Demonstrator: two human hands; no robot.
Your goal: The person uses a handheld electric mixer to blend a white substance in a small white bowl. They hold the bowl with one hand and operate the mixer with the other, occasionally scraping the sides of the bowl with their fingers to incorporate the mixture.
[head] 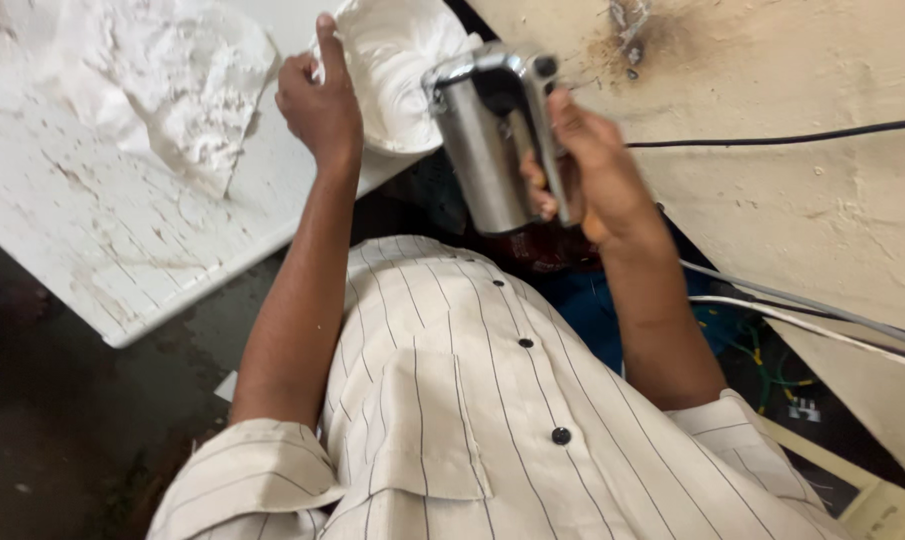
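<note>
Right hand (587,165), fingers wrapped tight round handle of steel hand mixer (492,140), likely heavy and slick; left hand (319,100) at 9 o'clock pinches rim of bowl (392,60) of soft white cream

Mixer (492,140) beaters hidden behind body; bowl (392,70) cut by top edge.

Around the white bowl (392,70), room is tight: the left hand (317,100) grips its left rim, and the steel hand mixer (492,135) (held by the right hand (592,170)) blocks its right side. Left of the bowl, a white lump (187,95) occupies the tabletop (102,230); below that lump the surface lies open.
</note>
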